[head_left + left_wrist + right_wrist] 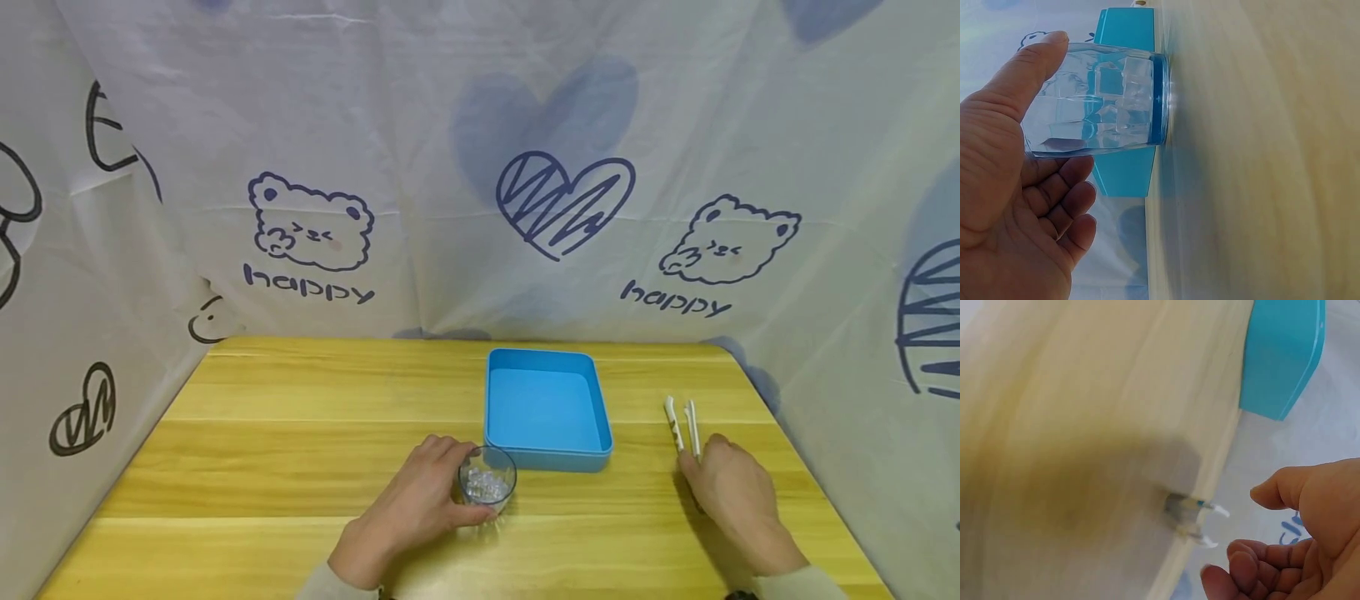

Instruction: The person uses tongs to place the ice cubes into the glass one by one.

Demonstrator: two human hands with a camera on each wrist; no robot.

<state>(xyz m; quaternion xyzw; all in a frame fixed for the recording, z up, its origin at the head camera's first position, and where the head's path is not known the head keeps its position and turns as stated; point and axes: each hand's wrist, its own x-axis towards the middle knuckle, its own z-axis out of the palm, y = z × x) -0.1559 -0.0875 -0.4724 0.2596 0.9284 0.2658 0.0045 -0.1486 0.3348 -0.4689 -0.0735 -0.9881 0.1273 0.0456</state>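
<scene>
A clear drinking glass (pixel 501 458) stands on the table, holding clear, ice-like cubes (pixel 483 485). My left hand (pixel 423 492) grips this glass from the left, thumb on one side and fingers on the other. In the left wrist view the cubes (pixel 1129 94) sit toward the glass's blue-tinted base. On the right, white tongs (pixel 693 429) lie on the table with their two arms spread apart. Above their near end is my right hand (pixel 731 487). The right wrist view shows a gap between this hand (pixel 1304 531) and the tongs (pixel 1200 504), its fingers loosely curled around nothing.
A shallow blue square tray (pixel 491 404) rests on the wood-grain table (pixel 315 433), just behind the glass and left of the tongs. Behind the table and along both sides hangs a pale cloth (pixel 420 167) printed with hearts and bears.
</scene>
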